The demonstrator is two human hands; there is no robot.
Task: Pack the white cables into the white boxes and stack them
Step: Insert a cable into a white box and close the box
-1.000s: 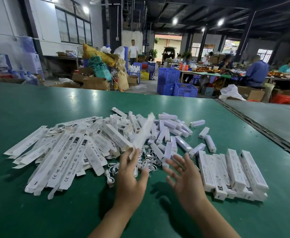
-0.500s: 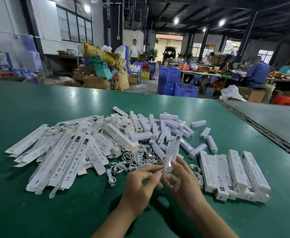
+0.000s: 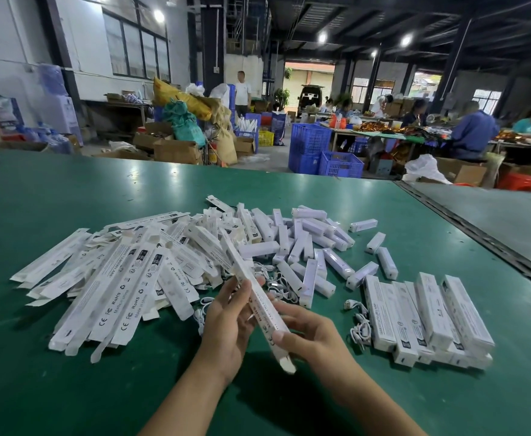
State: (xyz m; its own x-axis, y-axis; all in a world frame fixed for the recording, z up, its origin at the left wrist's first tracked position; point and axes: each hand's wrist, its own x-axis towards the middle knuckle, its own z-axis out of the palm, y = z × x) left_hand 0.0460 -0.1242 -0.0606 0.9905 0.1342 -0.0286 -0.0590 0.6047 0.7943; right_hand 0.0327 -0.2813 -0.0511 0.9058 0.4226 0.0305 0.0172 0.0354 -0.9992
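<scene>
White box (image 3: 262,316) sits tilted above the near edge of the table (image 3: 69,388). Left hand (image 3: 226,322) grips its middle; right hand (image 3: 314,338) pinches its lower end.

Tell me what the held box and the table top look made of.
Held box: likely thin white cardboard, matte, printed; its end flap is folded open. Table top: smooth green sheet, maybe vinyl or rubber, semi-gloss; ceiling lights reflect in it.

Your green table (image 3: 69,215) fills the near view, with a second table (image 3: 493,212) just to its right. Far left is a white wall with windows (image 3: 135,48). Beyond, cardboard boxes (image 3: 176,151) and blue crates (image 3: 323,152) stand under ceiling lamps (image 3: 322,36).
</scene>
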